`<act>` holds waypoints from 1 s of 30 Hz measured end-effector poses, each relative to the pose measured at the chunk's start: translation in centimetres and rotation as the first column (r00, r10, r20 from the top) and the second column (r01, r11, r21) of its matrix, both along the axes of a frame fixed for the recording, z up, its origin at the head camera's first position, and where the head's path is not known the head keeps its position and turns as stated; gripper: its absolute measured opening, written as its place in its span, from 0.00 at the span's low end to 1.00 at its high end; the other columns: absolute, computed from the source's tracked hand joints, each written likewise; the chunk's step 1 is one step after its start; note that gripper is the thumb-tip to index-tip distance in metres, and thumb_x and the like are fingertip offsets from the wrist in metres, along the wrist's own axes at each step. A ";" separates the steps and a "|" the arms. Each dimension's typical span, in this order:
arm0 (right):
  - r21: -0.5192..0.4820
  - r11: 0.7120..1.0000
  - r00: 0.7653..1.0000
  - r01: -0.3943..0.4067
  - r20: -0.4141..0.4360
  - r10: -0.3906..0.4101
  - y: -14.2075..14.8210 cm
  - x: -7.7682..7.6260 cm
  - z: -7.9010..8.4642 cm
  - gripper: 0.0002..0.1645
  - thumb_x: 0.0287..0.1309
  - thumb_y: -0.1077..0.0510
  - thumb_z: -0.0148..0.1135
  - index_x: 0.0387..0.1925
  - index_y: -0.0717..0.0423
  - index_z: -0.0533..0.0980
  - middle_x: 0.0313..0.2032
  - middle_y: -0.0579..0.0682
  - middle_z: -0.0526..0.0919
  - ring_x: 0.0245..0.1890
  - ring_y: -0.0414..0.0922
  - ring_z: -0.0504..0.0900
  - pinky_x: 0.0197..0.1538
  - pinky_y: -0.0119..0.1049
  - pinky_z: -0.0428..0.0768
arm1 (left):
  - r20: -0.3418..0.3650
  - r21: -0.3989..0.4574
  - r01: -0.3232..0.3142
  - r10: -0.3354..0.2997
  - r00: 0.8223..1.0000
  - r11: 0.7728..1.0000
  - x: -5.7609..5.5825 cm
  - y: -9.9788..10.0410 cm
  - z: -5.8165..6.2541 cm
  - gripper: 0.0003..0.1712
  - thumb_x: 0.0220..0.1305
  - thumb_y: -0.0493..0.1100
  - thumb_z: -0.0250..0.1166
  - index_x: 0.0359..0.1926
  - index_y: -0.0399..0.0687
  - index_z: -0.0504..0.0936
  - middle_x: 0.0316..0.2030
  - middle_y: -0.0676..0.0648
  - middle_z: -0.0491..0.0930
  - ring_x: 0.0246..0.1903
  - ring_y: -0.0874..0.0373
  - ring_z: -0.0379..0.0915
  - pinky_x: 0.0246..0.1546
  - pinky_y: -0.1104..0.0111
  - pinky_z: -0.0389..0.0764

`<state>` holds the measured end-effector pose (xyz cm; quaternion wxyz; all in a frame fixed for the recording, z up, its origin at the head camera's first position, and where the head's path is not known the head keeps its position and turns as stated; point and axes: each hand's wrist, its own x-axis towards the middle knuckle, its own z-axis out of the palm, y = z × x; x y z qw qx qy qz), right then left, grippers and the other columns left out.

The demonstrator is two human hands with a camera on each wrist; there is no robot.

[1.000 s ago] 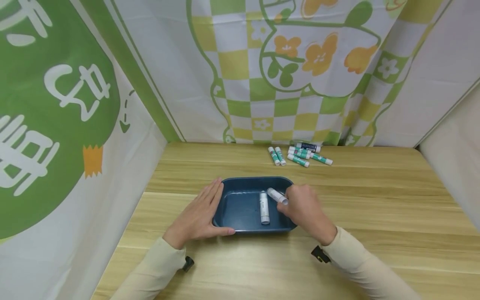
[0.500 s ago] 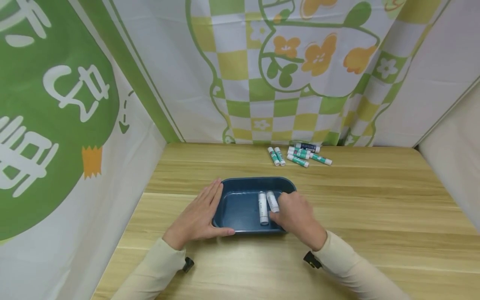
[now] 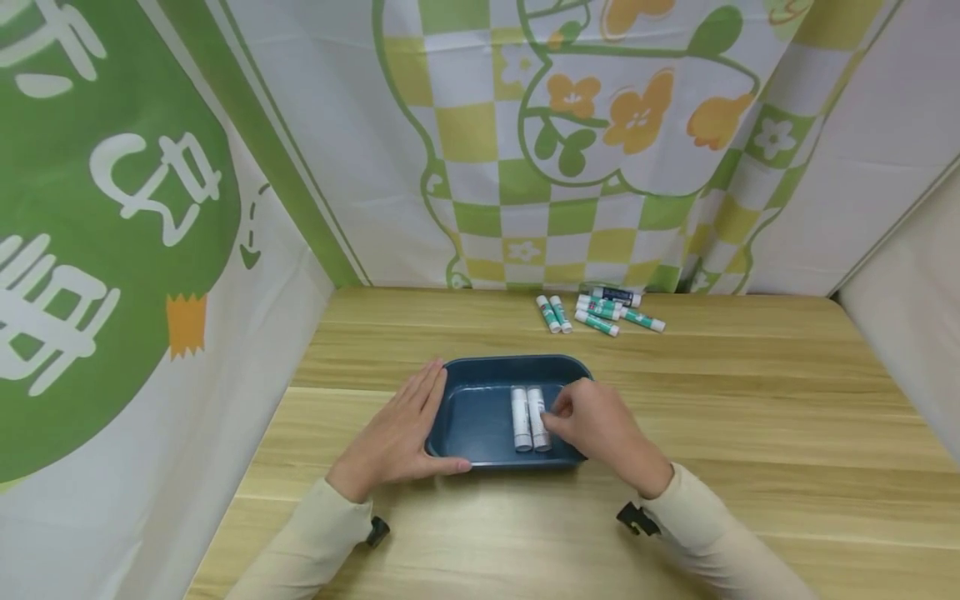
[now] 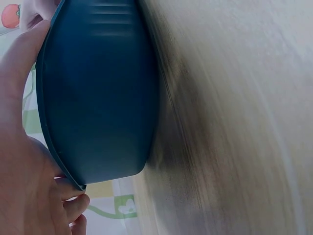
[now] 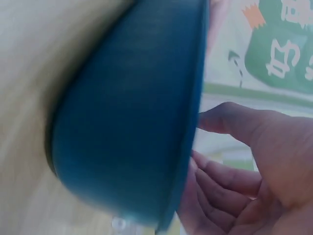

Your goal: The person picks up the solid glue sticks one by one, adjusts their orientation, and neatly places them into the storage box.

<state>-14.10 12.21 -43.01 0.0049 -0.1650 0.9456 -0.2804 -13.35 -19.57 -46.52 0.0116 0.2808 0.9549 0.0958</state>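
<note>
Two white glue sticks lie side by side in the dark blue tray (image 3: 480, 459): the left glue stick (image 3: 521, 421) and the right glue stick (image 3: 537, 417). My left hand (image 3: 401, 429) spans the tray's left end, fingers straight along the rim and thumb over the front edge. In the left wrist view the thumb rests at the rim and some fingertips show past the corner. My right hand (image 3: 603, 429) is over the tray's right end, its thumb tip right at the right glue stick. The right wrist view shows its thumb and loosely bent fingers apart.
Behind the tray, a pair of green-and-white glue sticks (image 3: 553, 314) lies near a small pile of several more glue sticks (image 3: 600, 308), one with a dark blue label (image 3: 618, 296). A patterned curtain (image 3: 585, 208) hangs at the back edge of the wooden table (image 3: 750, 400).
The right glue stick has gone from slanted in my right hand to lying parallel against the left one, which shifted slightly left. My right fingers have loosened. The left hand has stayed put.
</note>
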 end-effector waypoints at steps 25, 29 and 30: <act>0.002 0.994 0.989 0.109 -0.099 -0.108 10.2 -8.8 0.6 0.17 0.66 0.61 0.68 0.48 0.74 0.84 0.43 0.70 0.90 0.44 0.63 0.91 0.49 0.56 0.89 | 0.035 0.036 -0.081 0.080 0.996 0.996 1.6 1.5 0.2 0.80 0.56 0.88 0.58 0.84 0.33 0.38 0.85 0.36 0.31 0.86 0.42 0.33 0.84 0.48 0.50; 0.027 0.992 0.991 0.120 -0.070 -0.117 10.8 -10.1 -0.2 0.20 0.67 0.61 0.67 0.52 0.76 0.83 0.46 0.73 0.89 0.48 0.66 0.89 0.53 0.59 0.88 | 0.026 0.035 -0.085 0.084 0.996 0.996 1.9 1.7 0.2 0.80 0.56 0.88 0.57 0.84 0.32 0.38 0.85 0.36 0.31 0.86 0.41 0.34 0.84 0.48 0.51; 0.035 0.993 0.991 0.117 -0.065 -0.115 10.9 -10.4 -0.3 0.21 0.67 0.60 0.67 0.53 0.76 0.82 0.47 0.73 0.88 0.49 0.67 0.89 0.54 0.60 0.87 | 0.025 0.036 -0.086 0.085 0.996 0.996 2.0 1.8 0.2 0.80 0.55 0.88 0.57 0.84 0.32 0.39 0.85 0.36 0.31 0.86 0.41 0.34 0.84 0.48 0.51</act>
